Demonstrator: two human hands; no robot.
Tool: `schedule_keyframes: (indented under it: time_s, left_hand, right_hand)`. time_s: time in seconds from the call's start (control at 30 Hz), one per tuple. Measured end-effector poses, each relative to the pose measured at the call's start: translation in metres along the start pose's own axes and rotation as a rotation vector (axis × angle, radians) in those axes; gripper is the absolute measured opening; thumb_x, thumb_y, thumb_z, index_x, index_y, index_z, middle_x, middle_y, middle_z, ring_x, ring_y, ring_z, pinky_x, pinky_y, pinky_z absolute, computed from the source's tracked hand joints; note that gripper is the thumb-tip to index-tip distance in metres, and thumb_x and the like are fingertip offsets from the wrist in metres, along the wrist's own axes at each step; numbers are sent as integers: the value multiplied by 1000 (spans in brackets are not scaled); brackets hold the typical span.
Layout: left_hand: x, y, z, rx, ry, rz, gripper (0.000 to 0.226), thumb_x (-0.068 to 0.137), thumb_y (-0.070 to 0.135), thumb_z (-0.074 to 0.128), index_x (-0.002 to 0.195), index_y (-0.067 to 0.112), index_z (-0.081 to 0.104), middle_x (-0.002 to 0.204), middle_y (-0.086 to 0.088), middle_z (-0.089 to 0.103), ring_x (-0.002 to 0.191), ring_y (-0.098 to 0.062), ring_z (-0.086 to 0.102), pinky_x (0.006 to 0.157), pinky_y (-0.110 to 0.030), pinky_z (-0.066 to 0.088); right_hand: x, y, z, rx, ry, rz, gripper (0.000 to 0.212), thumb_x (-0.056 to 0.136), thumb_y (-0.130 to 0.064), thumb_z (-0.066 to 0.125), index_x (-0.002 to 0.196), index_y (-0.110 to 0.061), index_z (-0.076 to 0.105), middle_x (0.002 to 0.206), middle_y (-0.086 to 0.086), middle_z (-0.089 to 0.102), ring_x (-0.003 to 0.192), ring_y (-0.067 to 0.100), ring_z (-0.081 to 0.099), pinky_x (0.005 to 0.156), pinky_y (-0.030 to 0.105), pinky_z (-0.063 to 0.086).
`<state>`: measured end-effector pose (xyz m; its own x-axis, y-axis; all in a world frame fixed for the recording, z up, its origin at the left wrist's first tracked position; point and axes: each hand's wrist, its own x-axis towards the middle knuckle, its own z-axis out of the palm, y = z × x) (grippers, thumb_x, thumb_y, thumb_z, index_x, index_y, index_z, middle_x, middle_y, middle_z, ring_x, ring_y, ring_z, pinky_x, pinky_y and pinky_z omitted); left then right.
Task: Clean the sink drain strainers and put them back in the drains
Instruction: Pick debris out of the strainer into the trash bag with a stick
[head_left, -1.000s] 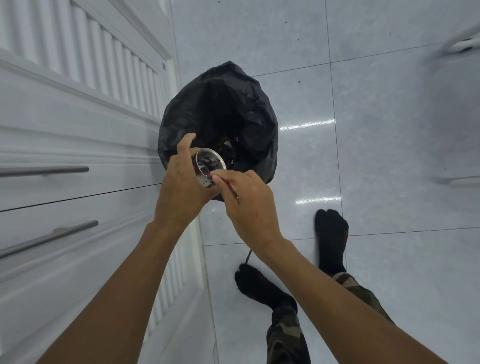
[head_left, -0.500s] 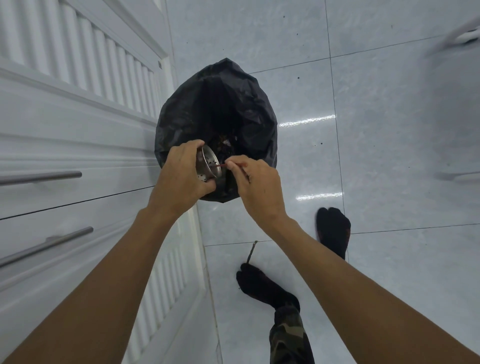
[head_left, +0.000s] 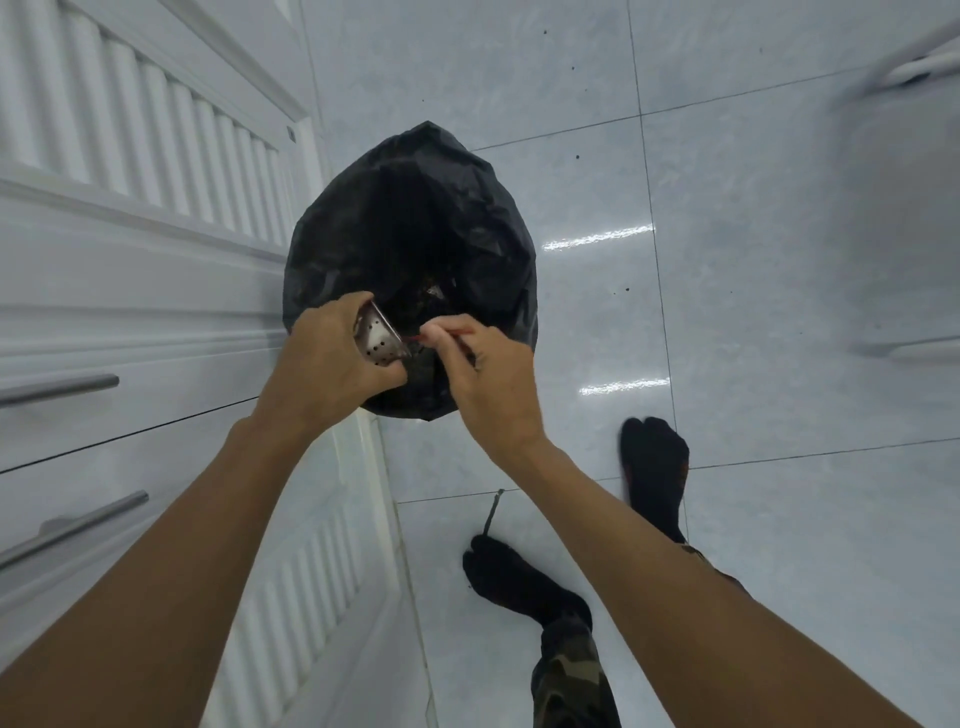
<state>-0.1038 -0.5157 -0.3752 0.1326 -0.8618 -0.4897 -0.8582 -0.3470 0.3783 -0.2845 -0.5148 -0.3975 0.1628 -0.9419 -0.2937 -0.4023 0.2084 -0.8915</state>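
Risk: strainer (head_left: 378, 339) tipped on side over black bin bag (head_left: 415, 223). Metal probably slick, so slip from left hand (head_left: 332, 361) would drop it into rubbish. Also thin red stick (head_left: 449, 331) could snap or flick scraps onto floor (head_left: 727, 312) beside bag.

Left fingers curled tight round strainer cup, mouth facing right. Stick tip at strainer mouth, just right of left fingers. Right hand (head_left: 491, 387) fingers closed in pinch on stick. Strainer sits above bag opening, sink not in view.

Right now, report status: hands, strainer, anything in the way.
Left hand grips strainer, tilted over bin bag. Right hand pinches thin red stick, tip at strainer mouth. Nothing in the way.
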Motion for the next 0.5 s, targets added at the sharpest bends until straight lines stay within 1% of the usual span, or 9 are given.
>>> schedule_keyframes:
  time_s: [0.07,0.13,0.17,0.2,0.3,0.37,0.43,0.47,0.5]
  left_hand:
    - [1,2,3,14,-27,16,87,70,44,85,142,11,50,123,-9,65,112,-29,60,96,-44,55]
    - [3,0,3,-3,-1,-28,87,70,42,86,143,11,50,125,-8,64,111,-26,60,95,-41,55]
    - [4,-2,2,-14,22,-49,86,70,41,87,142,11,51,123,-7,64,108,-24,60,91,-36,54]
    - [5,-3,1,-22,40,-55,84,69,41,87,140,12,52,118,-4,64,103,-21,60,85,-30,52]
    - [4,-1,4,-14,8,7,82,68,45,87,137,14,54,106,6,60,90,-10,56,76,-16,42]
    - [0,0,6,-23,-15,21,82,67,44,87,136,15,55,106,6,62,84,-4,54,72,-10,38]
    - [-2,-4,6,-40,4,-9,83,67,43,88,137,15,54,112,3,64,90,-7,55,73,-11,39]
    - [-3,-7,5,-48,24,-18,83,67,43,88,138,16,54,113,2,64,93,-8,54,73,-11,38]
    - [-3,-9,5,-55,40,-18,83,67,44,87,138,16,54,112,3,64,94,-9,54,72,-8,36]
  right_hand:
    - [1,0,2,-62,6,16,21,102,-23,58,113,-14,74,100,-2,76,91,11,68,89,30,57]
    - [5,0,-3,11,142,97,21,103,-24,58,113,-16,75,100,-6,75,93,7,67,90,24,56]
    - [7,0,-5,56,171,107,20,102,-25,59,112,-16,75,100,-7,75,93,6,67,89,21,56]
    - [8,0,-6,84,136,87,20,102,-25,60,111,-16,75,100,-8,75,93,5,68,89,20,56]
    - [2,-4,0,42,-82,40,21,102,-23,60,110,-13,75,100,-4,76,93,8,69,90,28,57]
    - [6,-1,-1,7,3,96,21,102,-23,59,111,-13,75,100,-3,76,92,9,69,91,28,57]
    - [13,-1,-7,31,144,148,22,102,-25,59,112,-14,75,101,-4,75,93,8,68,90,22,56]
    - [15,-1,-9,61,139,144,22,102,-26,59,112,-14,75,101,-5,75,94,7,68,90,20,56]
    - [17,-1,-10,87,79,125,22,102,-27,59,111,-14,75,101,-5,75,94,7,69,90,20,56]
